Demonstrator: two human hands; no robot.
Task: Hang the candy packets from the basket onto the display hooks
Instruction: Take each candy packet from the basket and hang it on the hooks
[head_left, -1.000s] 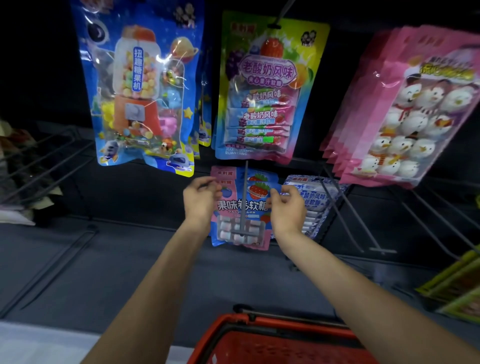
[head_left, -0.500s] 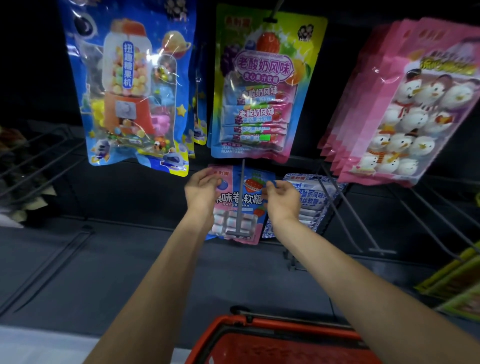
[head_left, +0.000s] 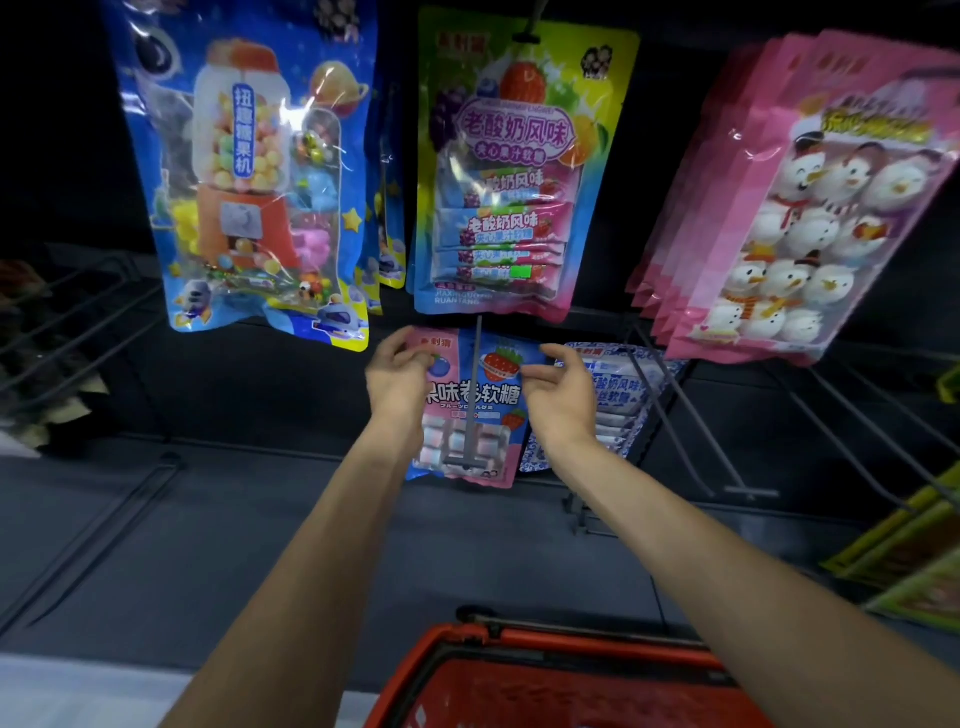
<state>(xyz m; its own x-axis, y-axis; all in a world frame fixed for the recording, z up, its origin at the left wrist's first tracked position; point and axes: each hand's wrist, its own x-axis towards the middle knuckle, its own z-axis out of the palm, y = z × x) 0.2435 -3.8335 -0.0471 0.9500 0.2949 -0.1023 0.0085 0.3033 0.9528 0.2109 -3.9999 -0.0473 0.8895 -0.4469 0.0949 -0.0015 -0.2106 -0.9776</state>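
Note:
A pink and blue candy packet (head_left: 470, 400) with a strawberry picture hangs on a grey display hook (head_left: 470, 415); the rod runs in front of it down to a T-shaped end. My left hand (head_left: 397, 379) grips the packet's top left corner. At the top right edge, my right hand (head_left: 558, 395) pinches it loosely between thumb and fingers. The red basket (head_left: 519, 644) sits below my arms at the bottom edge, and its contents are not visible.
Above hang a blue gumball-machine packet (head_left: 249, 176), a yellow-green yoghurt candy packet (head_left: 514, 171) and several pink snowman packets (head_left: 810, 208). A blue-white packet (head_left: 618, 395) hangs to the right. Bare hooks (head_left: 691, 431) jut out further right, and wire racks stand at left.
Both hands have slid the packet further back along the hook rod, up toward the wall. My right hand's fingers have loosened and spread.

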